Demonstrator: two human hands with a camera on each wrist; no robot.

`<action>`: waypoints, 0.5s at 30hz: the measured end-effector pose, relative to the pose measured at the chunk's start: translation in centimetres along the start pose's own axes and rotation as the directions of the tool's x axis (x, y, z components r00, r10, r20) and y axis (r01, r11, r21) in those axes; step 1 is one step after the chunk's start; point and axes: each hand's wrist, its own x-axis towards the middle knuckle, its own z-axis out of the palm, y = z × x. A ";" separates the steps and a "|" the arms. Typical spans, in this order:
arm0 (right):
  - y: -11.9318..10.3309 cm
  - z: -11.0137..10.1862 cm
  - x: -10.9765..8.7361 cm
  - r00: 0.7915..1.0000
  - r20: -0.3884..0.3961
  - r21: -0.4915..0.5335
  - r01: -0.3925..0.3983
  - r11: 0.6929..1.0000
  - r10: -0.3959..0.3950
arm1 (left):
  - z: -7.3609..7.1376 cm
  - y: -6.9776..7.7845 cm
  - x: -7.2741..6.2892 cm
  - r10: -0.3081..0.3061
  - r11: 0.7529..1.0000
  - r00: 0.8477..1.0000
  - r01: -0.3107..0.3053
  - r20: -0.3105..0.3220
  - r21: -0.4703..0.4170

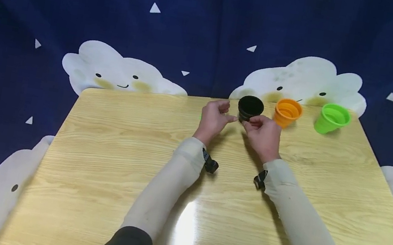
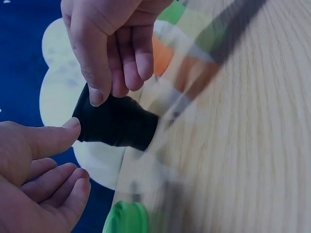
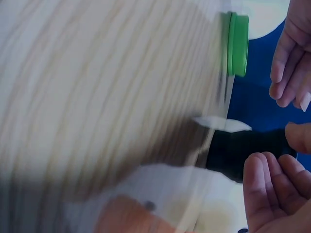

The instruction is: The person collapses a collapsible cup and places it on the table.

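Note:
A black ribbed cup [image 1: 250, 107] is near the table's back edge, mouth up, its base close over the wood. My right hand [image 1: 265, 137] pinches its near side between thumb and fingers, as the right wrist view of the cup [image 3: 233, 151] also shows. To the cup's left is my left hand [image 1: 215, 119], fingers extended and a little bent, holding nothing. Its thumb [image 2: 56, 137] reaches toward the cup's rim and overlaps it in the left wrist view. Behind the left hand sits a low green ribbed piece [image 2: 127, 218], mostly hidden in the head view.
An orange ribbed cup [image 1: 288, 112] and a green one [image 1: 331, 119] stand upright along the back edge, right of the black cup. The wooden table [image 1: 116, 161] backs onto a dark blue cloth [image 1: 198, 18] with white clouds.

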 end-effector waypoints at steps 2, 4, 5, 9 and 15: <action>0.2 -0.2 0.1 1.000 -0.008 -0.002 -0.010 1.000 0.010 | 0.2 0.1 0.1 -0.006 1.000 1.000 0.006 -0.007 -0.004; 0.4 -0.4 0.2 1.000 -0.016 -0.012 -0.024 1.000 0.024 | 0.5 0.1 0.2 -0.011 1.000 1.000 0.010 -0.006 -0.012; 0.5 -0.5 0.2 0.999 -0.018 -0.016 -0.035 0.999 0.034 | 0.6 0.2 0.3 -0.014 1.000 1.000 0.014 0.000 -0.012; 0.9 -1.2 0.6 0.997 -0.029 -0.020 -0.069 0.997 0.069 | 1.3 0.3 0.5 -0.031 0.999 0.999 0.031 0.034 -0.018; 1.1 -2.3 1.7 0.979 0.085 0.063 -0.188 0.980 0.183 | 2.1 0.7 1.0 -0.063 0.998 0.997 0.064 0.049 -0.026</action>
